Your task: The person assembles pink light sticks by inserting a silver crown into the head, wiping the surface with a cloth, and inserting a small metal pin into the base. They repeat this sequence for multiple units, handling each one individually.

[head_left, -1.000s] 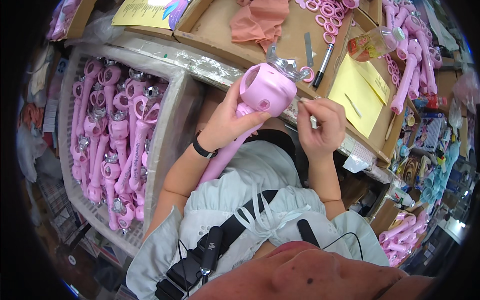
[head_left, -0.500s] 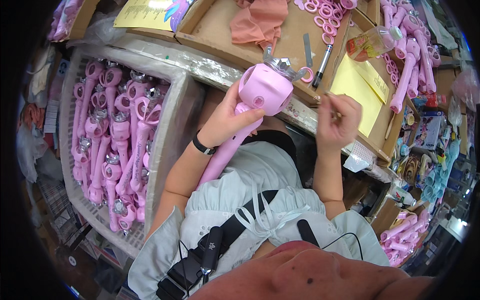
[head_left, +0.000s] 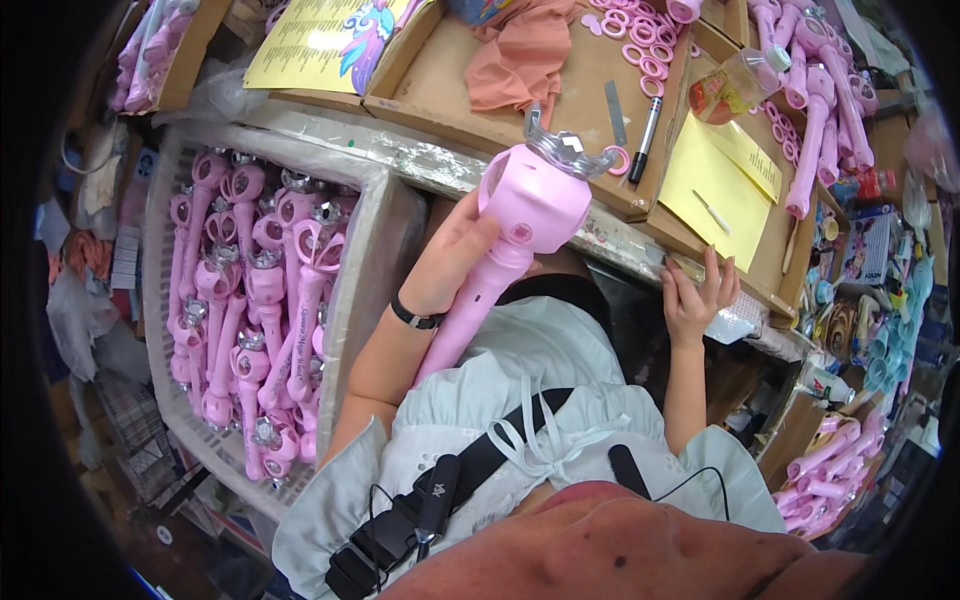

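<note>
A pink toy wand (head_left: pixel 522 205) with a silver crown (head_left: pixel 568 152) on its big rounded head is in my left hand (head_left: pixel 447 252). My fingers wrap round the wand just below the head, and its handle slants down toward my lap. My right hand (head_left: pixel 700 298) is empty, fingers spread and palm up, at the front edge of the bench. Just beyond it, a thin pale stick-like tool (head_left: pixel 712 211) lies on a yellow sheet (head_left: pixel 705 165).
On my left stands a white plastic crate (head_left: pixel 375 215) packed with pink wands. Cardboard trays on the bench hold a salmon cloth (head_left: pixel 515 60), a marker pen (head_left: pixel 646 140), a flat metal strip (head_left: pixel 615 112), pink rings (head_left: pixel 652 50) and a bottle (head_left: pixel 738 85). More pink wands (head_left: pixel 815 130) lie at the right.
My right hand was closed over the yellow sheet; it has opened and come back toward me. The thin tool now shows on the sheet. My left hand still holds the wand.
</note>
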